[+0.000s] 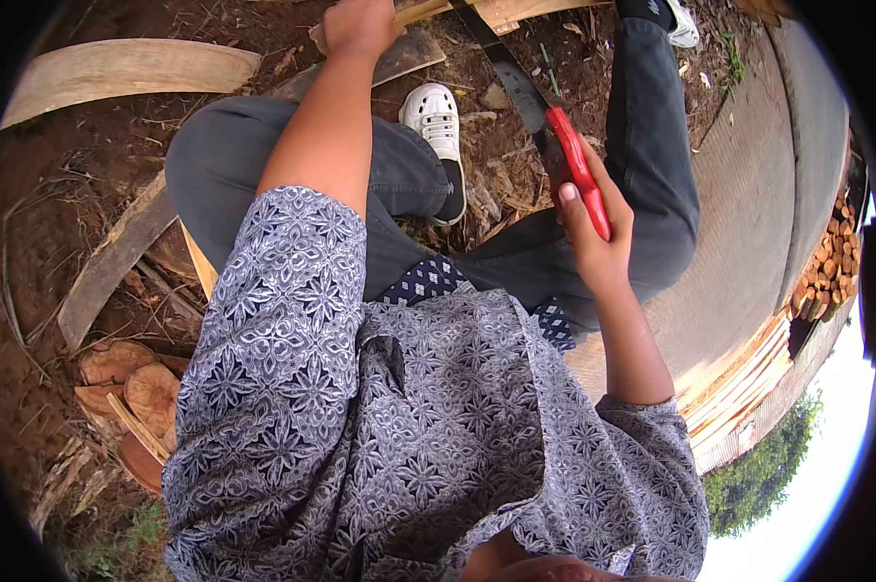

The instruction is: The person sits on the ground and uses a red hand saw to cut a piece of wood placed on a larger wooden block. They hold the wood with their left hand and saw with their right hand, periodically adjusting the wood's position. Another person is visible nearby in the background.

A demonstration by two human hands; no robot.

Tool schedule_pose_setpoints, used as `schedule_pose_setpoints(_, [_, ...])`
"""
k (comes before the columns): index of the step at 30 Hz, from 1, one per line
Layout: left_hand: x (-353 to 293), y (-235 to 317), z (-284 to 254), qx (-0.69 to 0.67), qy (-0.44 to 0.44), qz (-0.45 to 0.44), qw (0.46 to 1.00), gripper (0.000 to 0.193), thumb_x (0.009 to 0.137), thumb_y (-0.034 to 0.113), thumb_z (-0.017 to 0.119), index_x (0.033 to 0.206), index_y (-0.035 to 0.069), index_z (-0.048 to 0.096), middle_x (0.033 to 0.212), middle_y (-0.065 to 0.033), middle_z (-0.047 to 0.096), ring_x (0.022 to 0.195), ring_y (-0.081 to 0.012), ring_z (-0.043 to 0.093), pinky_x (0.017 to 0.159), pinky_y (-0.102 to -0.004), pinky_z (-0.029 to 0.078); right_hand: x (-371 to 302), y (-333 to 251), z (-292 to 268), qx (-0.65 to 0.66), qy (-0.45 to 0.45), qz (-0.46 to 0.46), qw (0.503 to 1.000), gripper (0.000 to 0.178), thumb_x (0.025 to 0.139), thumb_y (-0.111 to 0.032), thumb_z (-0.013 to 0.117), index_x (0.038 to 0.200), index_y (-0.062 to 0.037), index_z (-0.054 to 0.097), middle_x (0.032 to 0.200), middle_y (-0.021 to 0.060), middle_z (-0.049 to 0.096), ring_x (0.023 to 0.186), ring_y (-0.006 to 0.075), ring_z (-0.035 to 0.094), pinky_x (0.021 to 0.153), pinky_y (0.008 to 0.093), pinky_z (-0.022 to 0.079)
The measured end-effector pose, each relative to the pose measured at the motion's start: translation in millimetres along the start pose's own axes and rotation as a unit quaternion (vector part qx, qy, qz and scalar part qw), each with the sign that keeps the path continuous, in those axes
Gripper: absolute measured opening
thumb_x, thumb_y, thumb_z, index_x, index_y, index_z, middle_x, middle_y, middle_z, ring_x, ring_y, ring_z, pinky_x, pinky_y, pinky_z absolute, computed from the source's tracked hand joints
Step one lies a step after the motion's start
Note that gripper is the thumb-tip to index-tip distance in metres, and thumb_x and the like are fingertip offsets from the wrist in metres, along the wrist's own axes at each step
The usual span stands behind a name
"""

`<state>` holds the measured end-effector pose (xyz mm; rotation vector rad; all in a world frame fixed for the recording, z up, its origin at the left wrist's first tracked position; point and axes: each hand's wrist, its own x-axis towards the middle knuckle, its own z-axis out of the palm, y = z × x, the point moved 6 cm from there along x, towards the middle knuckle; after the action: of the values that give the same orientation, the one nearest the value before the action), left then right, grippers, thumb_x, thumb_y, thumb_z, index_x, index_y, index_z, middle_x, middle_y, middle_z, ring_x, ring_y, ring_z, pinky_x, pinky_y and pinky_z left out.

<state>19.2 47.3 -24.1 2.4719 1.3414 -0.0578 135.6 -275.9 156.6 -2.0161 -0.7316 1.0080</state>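
Red-handled, a single saw (537, 118) is gripped by the right hand (598, 225), its blade (513, 80) crossing one wooden strip (423, 11) up top; the left hand (360, 27) clenches that strip (two white shoes (432, 113) flank the blade).

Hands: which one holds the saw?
The right hand, gripping the saw by its red handle; the left hand touches wood at the picture's top.
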Motion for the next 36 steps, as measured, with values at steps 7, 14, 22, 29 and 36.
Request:
schedule_pose_setpoints(7, [-2,2,0,-0.02,0.013,-0.001,1.0,0.046,0.074,0.029,0.088,0.11,0.01,0.065,0.108,-0.0166,0.074,0.105,-0.0366,0.07,0.086,-0.0501,0.057,93,-15,36,-0.037,0.012,-0.1,0.994,0.05,0.098,-0.017,0.07,0.146,-0.0057,0.059,0.101,0.0039,0.072,0.084,0.0064,0.06,0.077,0.0251,0.051])
schedule_pose_setpoints(14, [1,9,-3,-0.017,0.012,0.022,1.0,0.044,0.075,0.027,0.086,0.11,0.009,0.065,0.108,-0.017,0.073,0.104,-0.0363,0.07,0.086,-0.0498,0.057,197,6,96,0.019,0.074,-0.196,0.978,0.043,0.097,-0.017,0.071,0.136,-0.0019,0.064,0.105,0.008,0.074,0.094,0.0132,0.065,0.086,0.0285,0.051])
schedule_pose_setpoints(22, [2,1,4,-0.01,0.005,0.004,1.0,0.036,0.08,0.027,0.081,0.108,0.009,0.067,0.11,-0.0175,0.074,0.106,-0.036,0.069,0.088,-0.0494,0.057,14,26,5,0.001,0.023,-0.037,0.999,0.054,0.101,-0.018,0.068,0.15,-0.004,0.053,0.112,0.0066,0.071,0.094,0.006,0.061,0.085,0.0223,0.05])
schedule_pose_setpoints(29, [4,0,9,-0.012,-0.011,0.012,1.0,0.039,0.078,0.024,0.084,0.108,0.009,0.065,0.108,-0.018,0.074,0.104,-0.037,0.07,0.086,-0.0494,0.057,55,-19,12,-0.033,-0.011,-0.067,0.997,0.05,0.098,-0.013,0.069,0.146,-0.0037,0.058,0.096,0.0031,0.07,0.08,0.0034,0.058,0.074,0.0198,0.048])
schedule_pose_setpoints(36, [5,1,-2,-0.044,0.01,0.024,0.999,0.04,0.076,0.025,0.087,0.105,0.009,0.065,0.108,-0.0181,0.074,0.104,-0.0372,0.071,0.088,-0.0489,0.057,175,6,88,0.035,0.053,-0.122,0.991,0.045,0.096,-0.02,0.074,0.139,-0.0065,0.066,0.093,-0.0018,0.067,0.073,0.0036,0.054,0.066,0.0217,0.046])
